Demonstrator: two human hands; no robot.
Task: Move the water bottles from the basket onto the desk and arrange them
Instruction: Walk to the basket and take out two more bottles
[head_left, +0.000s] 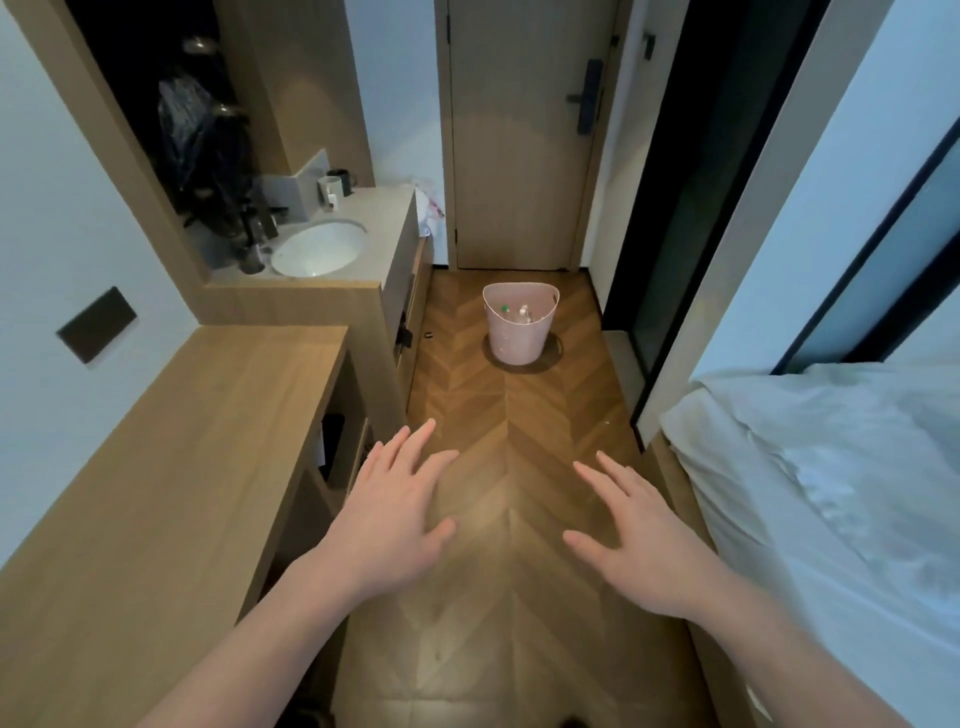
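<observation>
A pink basket (518, 338) stands on the wooden floor in front of the door, far ahead of me. Inside it I make out the tops of water bottles (522, 313), one with a green cap; how many there are is unclear. The wooden desk (171, 467) runs along the left wall beside me. My left hand (392, 512) and my right hand (636, 540) are stretched out palm down over the floor, fingers spread and straight, holding nothing. Both are well short of the basket.
A sink counter (363, 244) with cups and a faucet stands beyond the desk on the left. A bed with white sheets (831, 493) fills the right side. The closed door (519, 135) is behind the basket. A narrow herringbone floor strip runs between desk and bed.
</observation>
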